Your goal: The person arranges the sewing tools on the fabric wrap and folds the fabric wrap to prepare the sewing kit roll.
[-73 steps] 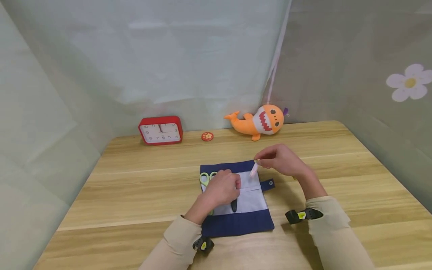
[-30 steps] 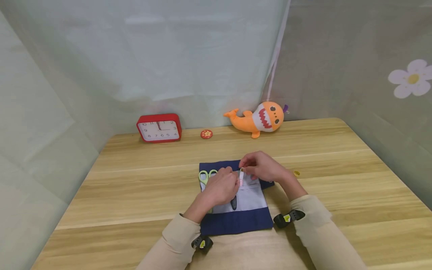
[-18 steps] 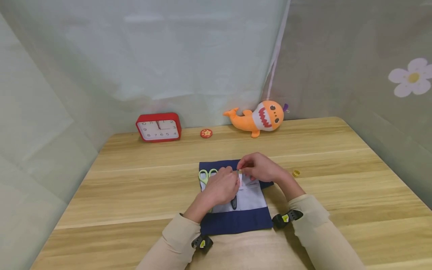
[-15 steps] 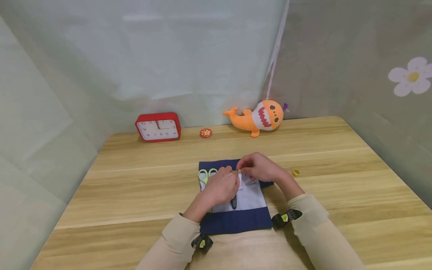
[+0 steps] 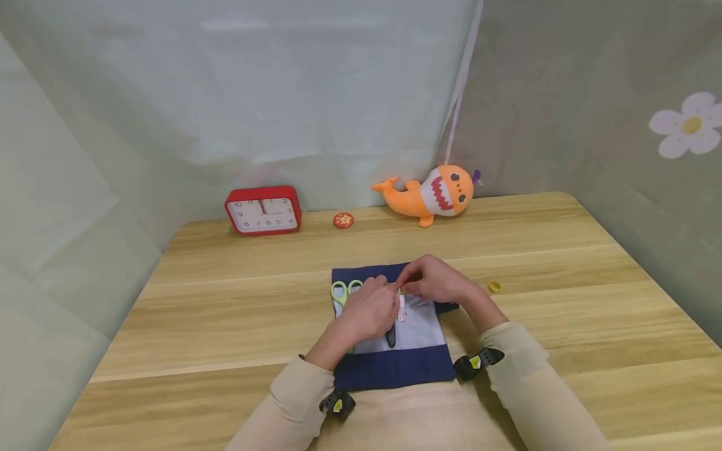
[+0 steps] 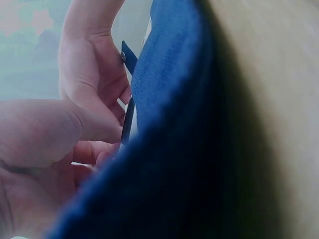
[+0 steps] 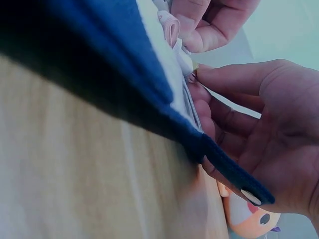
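A: How many hands, holding what?

B: Two. The left hand (image 5: 369, 312) pinches the navy-and-white rectangular cloth pouch (image 5: 395, 368); the right hand (image 5: 435, 279), finger to thumb, holds one pink-and-white flexible strip (image 5: 402, 313) by its gold-coloured end, over the pouch's white interior.

A: Other items?

B: On the pouch, one pair of green-handled scissors (image 5: 343, 301) and one slim black object (image 5: 390, 337); right of it, one gold-coloured ring (image 5: 494, 289); beyond it, one red rectangular clock (image 5: 262, 216), one round red badge (image 5: 343, 220), one orange plush shark (image 5: 410, 202).

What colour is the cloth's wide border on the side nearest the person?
Navy blue; the wide border shows best in the head view.
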Action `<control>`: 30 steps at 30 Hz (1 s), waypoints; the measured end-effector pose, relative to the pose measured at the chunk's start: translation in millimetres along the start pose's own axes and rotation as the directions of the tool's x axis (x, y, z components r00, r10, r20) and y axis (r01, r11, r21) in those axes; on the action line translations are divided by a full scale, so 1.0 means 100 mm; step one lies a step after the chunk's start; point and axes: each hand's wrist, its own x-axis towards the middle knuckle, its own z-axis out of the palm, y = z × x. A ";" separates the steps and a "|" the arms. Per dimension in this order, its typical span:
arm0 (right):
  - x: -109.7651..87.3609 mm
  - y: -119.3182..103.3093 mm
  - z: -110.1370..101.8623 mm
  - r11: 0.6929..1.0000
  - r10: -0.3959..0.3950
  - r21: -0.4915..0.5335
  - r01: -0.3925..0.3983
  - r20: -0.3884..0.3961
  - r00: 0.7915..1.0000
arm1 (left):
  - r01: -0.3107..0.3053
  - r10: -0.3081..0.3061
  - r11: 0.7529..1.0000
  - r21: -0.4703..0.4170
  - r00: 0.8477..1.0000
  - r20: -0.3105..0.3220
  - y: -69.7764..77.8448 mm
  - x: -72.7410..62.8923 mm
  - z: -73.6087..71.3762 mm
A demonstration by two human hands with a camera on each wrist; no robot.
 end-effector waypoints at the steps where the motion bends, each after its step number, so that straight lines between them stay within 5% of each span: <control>1: 0.00 0.00 0.00 1.000 -0.001 0.000 0.001 0.001 1.000 | 0.001 -0.001 1.000 -0.003 1.000 0.000 0.00 0.00 0.00; 30: 0.01 -0.01 0.02 1.000 -0.006 0.021 0.006 0.003 1.000 | 0.005 -0.005 0.999 -0.039 1.000 0.006 -0.01 0.00 -0.01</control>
